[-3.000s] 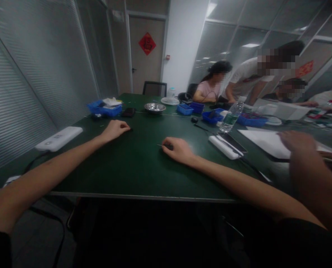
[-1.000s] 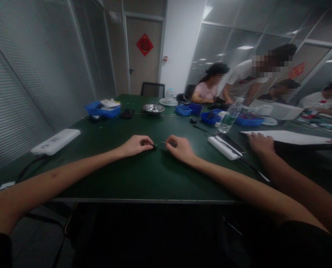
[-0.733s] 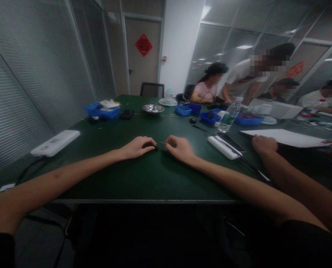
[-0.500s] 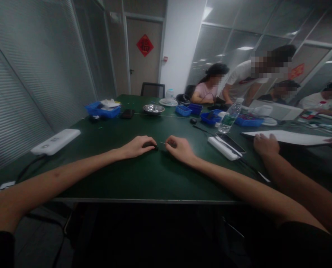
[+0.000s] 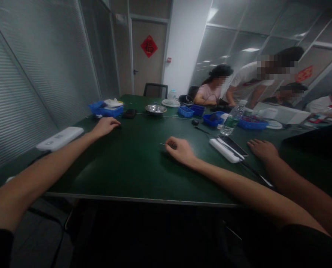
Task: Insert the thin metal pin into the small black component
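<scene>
My left hand [image 5: 107, 127] is over the left part of the green table [image 5: 126, 163], just in front of a blue tray [image 5: 110, 110] with white material in it. Its fingers are bent together around something dark that I cannot make out. Near the table's middle, my right hand [image 5: 179, 150] is closed in a pinch on a thin pale pin-like object [image 5: 162, 144], which points left from the fingertips. A dark phone-like object [image 5: 129, 113] lies to the right of my left hand.
A metal bowl [image 5: 155, 109] stands at the back. To the right are a water bottle [image 5: 233, 119], a white power strip [image 5: 226, 150] with a cable, and another person's hand [image 5: 263, 149]. A second white strip [image 5: 60, 138] lies left; several people are beyond.
My left hand has moved left and away from me, from beside my right hand to near the blue tray. The other person's white-topped board at the right has left its place.
</scene>
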A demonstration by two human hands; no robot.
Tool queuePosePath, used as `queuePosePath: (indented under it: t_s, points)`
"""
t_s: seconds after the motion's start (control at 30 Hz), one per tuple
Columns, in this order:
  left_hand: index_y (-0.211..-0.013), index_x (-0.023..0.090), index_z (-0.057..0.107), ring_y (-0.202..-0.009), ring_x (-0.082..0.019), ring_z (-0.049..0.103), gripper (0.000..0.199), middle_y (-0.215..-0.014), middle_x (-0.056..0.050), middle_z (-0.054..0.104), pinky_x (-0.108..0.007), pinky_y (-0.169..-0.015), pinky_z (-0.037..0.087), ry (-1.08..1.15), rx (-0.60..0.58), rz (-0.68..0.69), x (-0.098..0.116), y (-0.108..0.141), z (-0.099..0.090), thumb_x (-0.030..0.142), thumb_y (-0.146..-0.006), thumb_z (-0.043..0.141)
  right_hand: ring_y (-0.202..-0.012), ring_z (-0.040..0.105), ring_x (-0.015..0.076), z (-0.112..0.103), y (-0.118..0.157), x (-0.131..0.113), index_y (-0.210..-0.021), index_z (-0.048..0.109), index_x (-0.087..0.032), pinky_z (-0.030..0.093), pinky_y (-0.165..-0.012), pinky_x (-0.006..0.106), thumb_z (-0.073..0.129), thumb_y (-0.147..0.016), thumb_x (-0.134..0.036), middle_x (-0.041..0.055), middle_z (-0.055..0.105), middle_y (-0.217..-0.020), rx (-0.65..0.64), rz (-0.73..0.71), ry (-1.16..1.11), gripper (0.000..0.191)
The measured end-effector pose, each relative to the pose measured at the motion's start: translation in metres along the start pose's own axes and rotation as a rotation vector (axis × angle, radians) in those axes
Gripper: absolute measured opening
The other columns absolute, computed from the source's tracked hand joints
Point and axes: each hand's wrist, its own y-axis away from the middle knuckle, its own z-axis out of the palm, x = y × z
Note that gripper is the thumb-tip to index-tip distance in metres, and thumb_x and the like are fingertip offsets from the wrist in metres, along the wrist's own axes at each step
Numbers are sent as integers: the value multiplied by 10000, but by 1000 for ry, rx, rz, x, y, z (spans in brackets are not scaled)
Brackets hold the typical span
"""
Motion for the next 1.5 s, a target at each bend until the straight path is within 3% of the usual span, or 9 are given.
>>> queuePosePath:
  t_s: [0.2, 0.57, 0.67, 0.77, 0.87, 1.0, 1.1, 1.3, 1.5]
  points:
    - [-980, 230, 832, -1077, -295, 682, 245, -1119, -72, 783, -393, -1024, 481, -80, 43, -74, -38, 5, -23, 363, -844, 678, -841, 665, 191, 1, 1, -1, -1023, 725, -202, 479, -717, 279, 608, -946, -310, 51, 744, -962, -10, -13, -8, 177]
    - [-1049, 185, 812, -1054, -264, 691, 378, -1101, -80, 783, -354, -954, 518, 211, -5, -401, -43, -4, -18, 322, -697, 827, -846, 667, 194, 1, 1, 1, -1034, 721, -197, 479, -717, 285, 621, -949, -306, 56, 744, -976, -21, -57, -21, 171]
    - [-1036, 179, 818, -994, -266, 702, 346, -1053, -82, 788, -368, -926, 533, 226, -25, -397, -39, -3, -17, 304, -714, 816, -839, 660, 190, 1, 1, 1, -1030, 717, -198, 473, -710, 282, 623, -952, -306, 56, 740, -974, -27, -87, -23, 164]
    - [-1024, 184, 822, -985, -269, 709, 324, -1035, -82, 791, -383, -949, 526, 250, -33, -285, -19, -3, -13, 326, -734, 822, -836, 652, 185, 2, 2, 1, -1037, 711, -200, 464, -709, 281, 624, -957, -307, 53, 733, -976, -32, -122, -10, 159]
    - [-1066, 183, 813, -1070, -269, 699, 337, -1108, -93, 781, -389, -1007, 501, 326, -61, -115, 28, 1, -5, 356, -777, 807, -826, 645, 179, 2, 2, 1, -1036, 705, -200, 459, -717, 281, 626, -960, -296, 50, 727, -969, -18, -158, -3, 146]
    - [-1178, 222, 776, -1128, -244, 675, 357, -1227, -68, 742, -375, -1002, 499, 500, -342, 169, 114, 26, 13, 416, -879, 747, -826, 644, 175, 1, 4, -2, -1032, 699, -192, 464, -737, 282, 622, -965, -278, 53, 723, -970, -33, -222, -17, 133]
    - [-1167, 221, 773, -1053, -221, 679, 327, -1170, -63, 743, -337, -929, 509, 556, -536, 379, 158, 50, 26, 414, -904, 745, -833, 650, 173, -1, 6, -5, -1041, 697, -185, 466, -745, 280, 623, -961, -259, 51, 724, -970, -73, -282, -27, 131]
    - [-1162, 197, 767, -958, -200, 671, 328, -1101, -69, 740, -303, -826, 505, 577, -541, 393, 165, 63, 36, 411, -915, 749, -856, 659, 176, -5, 8, -10, -1062, 691, -184, 475, -767, 282, 621, -961, -248, 51, 725, -985, -123, -354, -38, 138]
    - [-1125, 195, 774, -1052, -227, 689, 308, -1132, -75, 745, -356, -945, 520, 720, -544, 372, 161, 64, 41, 394, -890, 777, -889, 663, 182, -2, 9, -7, -1109, 671, -196, 489, -792, 288, 578, -998, -276, 57, 714, -1029, -125, -377, -16, 166]
